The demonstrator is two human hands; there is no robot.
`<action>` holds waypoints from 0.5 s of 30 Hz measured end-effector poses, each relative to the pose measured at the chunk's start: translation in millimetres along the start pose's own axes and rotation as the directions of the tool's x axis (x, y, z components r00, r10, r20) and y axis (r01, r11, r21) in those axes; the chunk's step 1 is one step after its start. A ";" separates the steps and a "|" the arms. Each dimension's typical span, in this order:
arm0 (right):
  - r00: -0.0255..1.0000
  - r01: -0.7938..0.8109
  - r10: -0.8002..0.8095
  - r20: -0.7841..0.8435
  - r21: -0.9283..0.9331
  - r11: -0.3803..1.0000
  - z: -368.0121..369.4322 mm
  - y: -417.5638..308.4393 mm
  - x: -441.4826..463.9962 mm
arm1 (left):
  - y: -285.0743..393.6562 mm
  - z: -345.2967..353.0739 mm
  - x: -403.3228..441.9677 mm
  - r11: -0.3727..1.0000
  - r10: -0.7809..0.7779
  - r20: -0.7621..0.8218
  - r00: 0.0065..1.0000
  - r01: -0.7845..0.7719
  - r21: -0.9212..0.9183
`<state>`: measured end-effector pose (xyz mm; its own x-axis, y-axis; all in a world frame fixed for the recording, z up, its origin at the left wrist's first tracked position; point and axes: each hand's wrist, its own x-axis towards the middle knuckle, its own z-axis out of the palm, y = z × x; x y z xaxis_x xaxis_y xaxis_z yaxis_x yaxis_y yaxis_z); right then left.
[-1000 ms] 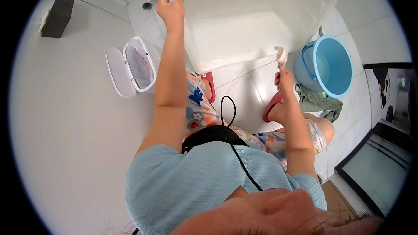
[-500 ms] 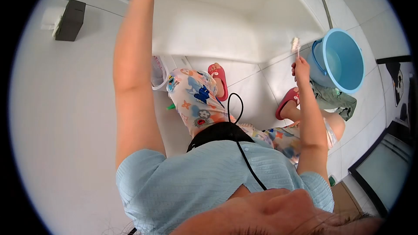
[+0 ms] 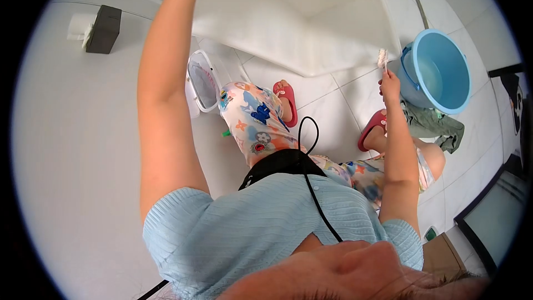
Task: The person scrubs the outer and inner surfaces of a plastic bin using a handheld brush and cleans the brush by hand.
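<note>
Right hand (image 3: 391,85) grips the brush (image 3: 382,58), whose white head sits just beyond.

Home bathroom | tiled floor (image 3: 319,108) | white tub (image 3: 311,39) | blue bucket (image 3: 444,53) | slippers (image 3: 284,90)

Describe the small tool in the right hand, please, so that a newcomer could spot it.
Start at the large white tub; the blue bucket stands to its right. Just left of that bucket, the right hand holds the small tool. Its rough, off-white head sets it apart.
</note>
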<state>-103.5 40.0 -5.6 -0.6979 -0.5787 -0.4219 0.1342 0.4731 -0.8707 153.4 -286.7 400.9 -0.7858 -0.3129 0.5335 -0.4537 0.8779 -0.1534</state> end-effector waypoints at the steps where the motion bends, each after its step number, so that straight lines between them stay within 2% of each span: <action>1: 1.000 -0.002 0.002 -0.018 0.004 1.000 -2.3 -0.2 1.3 | -6.4 -3.8 -11.4 0.992 -0.114 0.092 0.989 0.119 -0.049; 5: 0.996 -0.070 0.074 -0.047 0.089 0.994 -11.4 4.0 5.5 | -12.8 -12.7 -38.1 0.982 -0.188 0.076 0.979 0.184 0.053; 7: 0.993 -0.109 0.111 -0.034 0.075 0.991 -10.3 6.9 6.6 | -7.8 -10.0 -35.4 0.996 -0.078 0.066 0.995 0.075 0.044; 8: 0.988 -0.149 0.150 -0.022 0.060 0.987 -10.8 8.2 7.5 | -2.0 -9.3 -34.2 0.996 -0.083 0.064 0.995 0.080 0.044; 10: 0.990 -0.139 0.140 -0.019 0.034 0.990 -8.5 6.0 1.7 | 23.0 -17.3 -31.2 1.000 -0.001 0.139 0.990 0.002 -0.011; 11: 0.991 -0.132 0.132 -0.016 0.018 0.991 -7.1 7.9 0.0 | 22.2 -13.2 -34.8 1.000 -0.003 0.143 0.990 0.005 -0.013; 13: 0.992 -0.121 0.122 -0.018 0.027 0.992 -1.2 13.8 0.5 | 15.5 0.1 -39.8 0.993 -0.103 0.320 0.942 0.080 0.084; 14: 0.994 -0.104 0.105 -0.017 0.025 0.994 -0.4 17.1 0.7 | 8.8 10.1 -43.3 0.994 -0.102 0.321 0.941 0.081 0.077; 15: 0.994 -0.106 0.107 -0.019 0.018 0.994 -1.0 20.7 0.2 | 0.8 20.4 -47.8 1.000 -0.004 0.246 0.969 -0.002 0.024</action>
<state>-101.6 50.3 -23.5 -0.6932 -0.5118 -0.5075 0.2206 0.5197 -0.8254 182.0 -278.4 358.4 -0.8634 -0.3960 0.3127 -0.4619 0.8697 -0.1739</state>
